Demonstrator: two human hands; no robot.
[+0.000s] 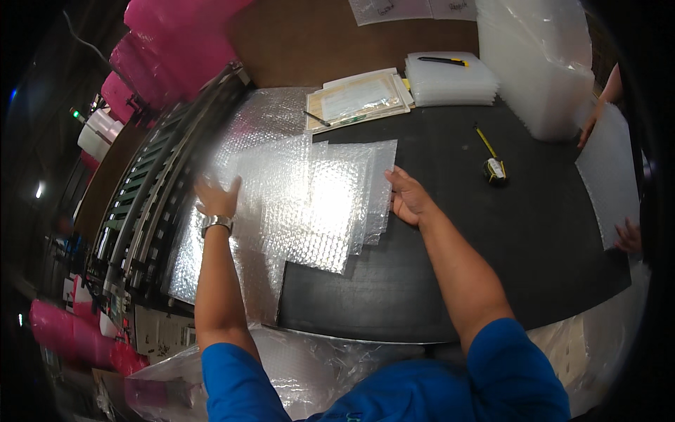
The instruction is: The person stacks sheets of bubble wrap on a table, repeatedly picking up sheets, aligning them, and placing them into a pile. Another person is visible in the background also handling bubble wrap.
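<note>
Several clear bubble wrap sheets point(330, 200) lie in an uneven, overlapping stack in front of me, their right edges staggered over the dark tabletop. My right hand point(409, 197) pinches the right edge of the stack, with the thumb near the upper corner and the other fingers partly hidden. On the left, my left hand point(218, 197) rests on or just over a longer bubble wrap web point(264, 112), its thumb and fingers apart. This web runs alongside the slatted machine. Glare whitens the middle of the stack.
A slatted roller machine point(151, 183) borders the table's left side, pink rolls point(169, 42) behind it. Farther back are papers on a board point(362, 98), a foam sheet stack point(450, 81) with a cutter point(443, 61), and a tape measure point(495, 169). Another person's hands hold a bubble sheet point(612, 176).
</note>
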